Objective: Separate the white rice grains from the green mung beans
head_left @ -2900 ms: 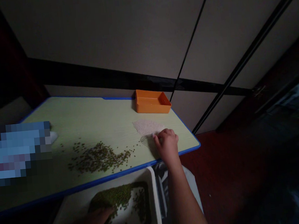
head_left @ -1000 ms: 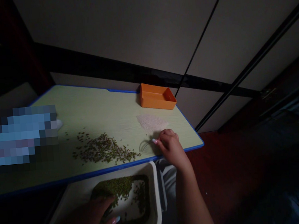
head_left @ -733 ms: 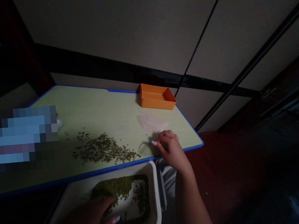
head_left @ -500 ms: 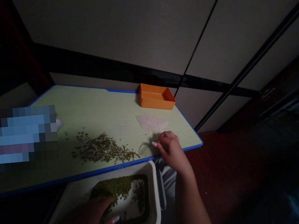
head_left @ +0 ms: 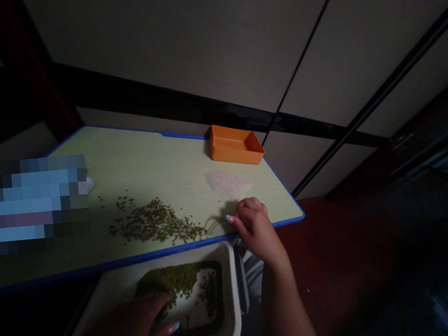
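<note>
My left hand (head_left: pixel 131 322) reaches into a white tray (head_left: pixel 233 292) below the table edge, thumb and fingers apart, fingertips at the small green grains (head_left: pixel 178 276) lying in it. My right hand (head_left: pixel 254 220) rests at the table's near edge with fingers curled closed; whatever is inside them is hidden. Faint thin curved lines (head_left: pixel 215 222) show left of its thumb, and I cannot tell what they are. Beyond this hand lies a pale pile of rice-like grains (head_left: pixel 227 183). To its left, green grains mixed with pale ones (head_left: pixel 154 221) are scattered over the tabletop.
The light-green table (head_left: pixel 136 154) has a blue rim. An orange open box (head_left: pixel 233 154) stands at its back right, near a pale panelled wall (head_left: pixel 197 45). A blurred-out blue shape (head_left: pixel 34 200) covers the left side. Dark red floor (head_left: pixel 333 252) shows at right.
The view has shifted very slightly. Both hands keep nearly the same places, and the grains and box stay as they were.
</note>
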### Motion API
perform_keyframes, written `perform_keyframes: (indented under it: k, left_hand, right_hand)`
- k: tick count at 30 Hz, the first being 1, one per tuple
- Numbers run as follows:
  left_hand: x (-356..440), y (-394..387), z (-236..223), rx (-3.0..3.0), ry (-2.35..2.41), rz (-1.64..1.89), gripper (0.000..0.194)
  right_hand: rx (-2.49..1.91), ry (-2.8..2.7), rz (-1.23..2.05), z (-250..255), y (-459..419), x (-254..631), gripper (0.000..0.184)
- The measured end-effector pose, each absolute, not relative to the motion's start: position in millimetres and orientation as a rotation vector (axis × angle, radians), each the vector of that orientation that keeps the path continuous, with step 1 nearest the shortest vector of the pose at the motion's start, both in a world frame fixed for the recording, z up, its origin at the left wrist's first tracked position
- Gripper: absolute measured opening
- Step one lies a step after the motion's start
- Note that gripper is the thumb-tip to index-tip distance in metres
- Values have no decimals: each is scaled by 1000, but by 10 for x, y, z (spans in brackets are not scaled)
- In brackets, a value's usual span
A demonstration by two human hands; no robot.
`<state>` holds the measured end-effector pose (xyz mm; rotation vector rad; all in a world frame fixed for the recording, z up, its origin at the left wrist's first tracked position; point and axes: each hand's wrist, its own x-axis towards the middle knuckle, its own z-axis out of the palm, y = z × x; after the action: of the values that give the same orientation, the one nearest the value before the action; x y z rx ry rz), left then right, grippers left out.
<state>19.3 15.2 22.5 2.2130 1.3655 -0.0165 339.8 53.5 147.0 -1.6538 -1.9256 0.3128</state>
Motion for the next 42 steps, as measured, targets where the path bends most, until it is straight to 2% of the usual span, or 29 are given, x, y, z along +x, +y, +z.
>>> perform_keyframes:
  k: [8, 21, 26, 31, 42]
  left_hand:
    - [158, 150, 96, 2251, 1339, 81, 44]
    - [185, 143, 202, 2239, 1347, -24, 50]
    - [203, 147, 238, 2237, 1346, 31, 46]
    - [210, 144, 243, 2227, 1337, -42, 51]
    - [195, 130, 238, 2233, 1333, 19, 47]
  right_hand:
    - [-1677, -1903, 298, 1469, 538, 3435, 29]
    - [-1652, -1910, 313, 1458, 550, 3407, 27]
    - [-1641, -1951, 347, 1497, 564, 3343, 27]
    - [-1620, -1955, 360, 1528, 568, 3311, 26]
    - [-1595, -1967, 385, 1497, 598, 3278, 26]
